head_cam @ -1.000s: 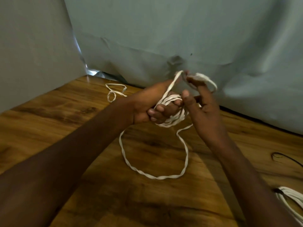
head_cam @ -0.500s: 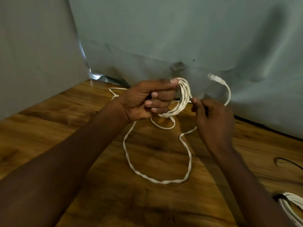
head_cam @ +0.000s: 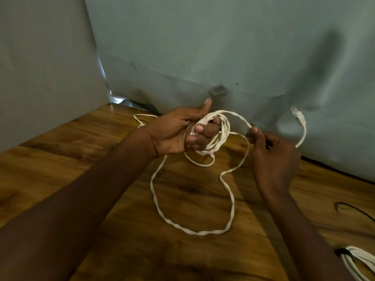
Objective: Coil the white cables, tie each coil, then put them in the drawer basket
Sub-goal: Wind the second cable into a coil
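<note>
A white cable (head_cam: 192, 209) is seen partly coiled over a wooden table (head_cam: 81, 159), with the work judged to be at the winding stage. Several turns of it are gathered into a coil (head_cam: 220, 136) and gripped in the left hand (head_cam: 178, 134), whose fingers are curled round the bundle while the thumb is raised above it. A strand leading off the top of the coil is pinched between thumb and fingertip of the right hand (head_cam: 272, 157), and the cable's end, tipped by a plug (head_cam: 298, 116), is left sticking up beyond that hand in front of the grey backdrop (head_cam: 223, 47). A long slack loop is left lying on the table between the two forearms, and a short stretch of white cable is visible behind the left wrist near the backdrop; whether that stretch belongs to the same cable cannot be told. This coil is therefore judged unfinished: the loose loop has yet to be wound in and no tie is seen on it. At the lower right edge a second bundle of white cable (head_cam: 357, 258) is partly in view, apparently already coiled, with something dark at its near end that may be a tie. No drawer basket is shown, so the putting-away is taken to be still ahead.
</note>
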`<state>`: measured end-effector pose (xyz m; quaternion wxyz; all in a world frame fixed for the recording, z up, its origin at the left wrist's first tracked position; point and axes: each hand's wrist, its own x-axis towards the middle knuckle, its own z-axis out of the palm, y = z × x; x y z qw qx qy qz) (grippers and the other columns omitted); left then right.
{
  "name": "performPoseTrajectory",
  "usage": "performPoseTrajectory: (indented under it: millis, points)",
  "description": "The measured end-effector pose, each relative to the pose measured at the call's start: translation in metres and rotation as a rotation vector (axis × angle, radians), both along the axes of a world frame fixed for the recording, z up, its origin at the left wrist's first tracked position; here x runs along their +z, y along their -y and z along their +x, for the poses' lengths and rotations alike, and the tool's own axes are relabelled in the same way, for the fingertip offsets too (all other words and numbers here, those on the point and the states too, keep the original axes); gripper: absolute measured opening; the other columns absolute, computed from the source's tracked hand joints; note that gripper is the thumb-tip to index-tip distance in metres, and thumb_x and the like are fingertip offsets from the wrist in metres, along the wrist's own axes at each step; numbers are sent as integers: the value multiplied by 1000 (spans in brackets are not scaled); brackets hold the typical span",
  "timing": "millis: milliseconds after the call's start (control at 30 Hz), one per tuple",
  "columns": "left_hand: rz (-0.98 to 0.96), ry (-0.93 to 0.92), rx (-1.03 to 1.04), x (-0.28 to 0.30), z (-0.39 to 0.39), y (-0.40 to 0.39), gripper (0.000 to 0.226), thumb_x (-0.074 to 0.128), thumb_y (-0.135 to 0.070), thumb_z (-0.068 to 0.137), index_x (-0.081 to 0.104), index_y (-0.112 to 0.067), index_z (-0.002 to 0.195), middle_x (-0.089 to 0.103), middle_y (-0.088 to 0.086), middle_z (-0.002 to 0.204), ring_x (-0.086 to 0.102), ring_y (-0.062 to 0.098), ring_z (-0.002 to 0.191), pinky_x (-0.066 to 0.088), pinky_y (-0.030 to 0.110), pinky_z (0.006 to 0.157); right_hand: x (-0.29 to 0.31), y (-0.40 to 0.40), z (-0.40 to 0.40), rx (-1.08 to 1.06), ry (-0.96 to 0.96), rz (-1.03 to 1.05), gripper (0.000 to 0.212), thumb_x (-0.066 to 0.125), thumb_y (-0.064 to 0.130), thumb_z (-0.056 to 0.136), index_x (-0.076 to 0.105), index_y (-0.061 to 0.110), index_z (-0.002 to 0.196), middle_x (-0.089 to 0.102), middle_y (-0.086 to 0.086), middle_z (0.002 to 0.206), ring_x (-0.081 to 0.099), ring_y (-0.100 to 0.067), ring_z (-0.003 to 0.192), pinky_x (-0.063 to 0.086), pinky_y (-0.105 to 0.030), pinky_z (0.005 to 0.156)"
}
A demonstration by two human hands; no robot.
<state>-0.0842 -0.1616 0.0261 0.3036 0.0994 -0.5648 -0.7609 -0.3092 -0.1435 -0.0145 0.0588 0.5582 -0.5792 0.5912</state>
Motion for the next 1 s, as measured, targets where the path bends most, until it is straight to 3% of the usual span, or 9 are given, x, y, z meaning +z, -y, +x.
performPoseTrajectory:
  millis: [233,333,400,467,600,700,800,867,1000]
  points:
    - [71,-244,173,3,3,9,34,25,-28,112,46,-13,90,40,-8,57,40,4,38,36,21,45,-12,-6,18,109,-343,107,36,57,52,101,80,25,90,72,6,72,64,-16,62,50,-33,57]
    - [169,-419,361,7,8,13,39,26,-27,112,45,-14,80,44,-6,56,44,6,41,41,22,45,-17,-12,35,202,-528,109,18,67,46,97,77,32,93,59,15,76,55,-8,67,32,-24,52]
    - [172,-456,546,7,13,17,45,26,-26,112,46,-13,75,49,-2,56,50,10,44,46,21,47,-19,-12,43,319,-595,88,9,72,38,94,77,33,100,58,14,86,54,-10,77,36,-27,56]
    - [84,-376,726,8,16,18,44,27,-28,114,47,-12,78,55,1,56,59,15,49,50,23,53,-20,-12,49,467,-662,63,19,70,35,94,76,32,112,61,11,96,52,-11,85,45,-32,60]
    - [-346,80,965,6,6,11,45,29,-33,114,51,-9,84,64,10,61,68,28,54,52,28,54,-20,-19,59,578,-694,-78,21,63,25,100,75,26,118,63,7,99,48,-15,85,44,-37,59]
    - [-601,355,903,0,-4,4,45,32,-33,114,54,-10,82,64,10,62,59,24,53,47,29,55,-13,-23,53,514,-632,-212,15,66,20,98,76,22,109,62,10,95,46,-15,81,33,-33,61]
    - [-717,482,825,-7,-7,1,46,39,-33,112,57,-9,77,56,8,63,50,22,56,39,30,57,-3,-28,41,478,-535,-303,9,71,27,99,79,22,99,71,10,92,55,-21,74,37,-39,67]
    - [-642,453,681,-10,-9,-3,49,40,-29,112,57,-2,75,50,16,60,44,23,50,33,33,48,0,-29,34,471,-470,-346,9,75,29,97,80,21,96,74,9,89,58,-25,71,38,-43,71]
    - [-408,379,415,-10,-16,-9,58,31,-42,112,49,-10,67,31,8,50,23,15,34,15,24,38,1,-25,30,403,-382,-343,10,78,27,95,79,18,97,73,6,90,59,-27,78,39,-40,76]
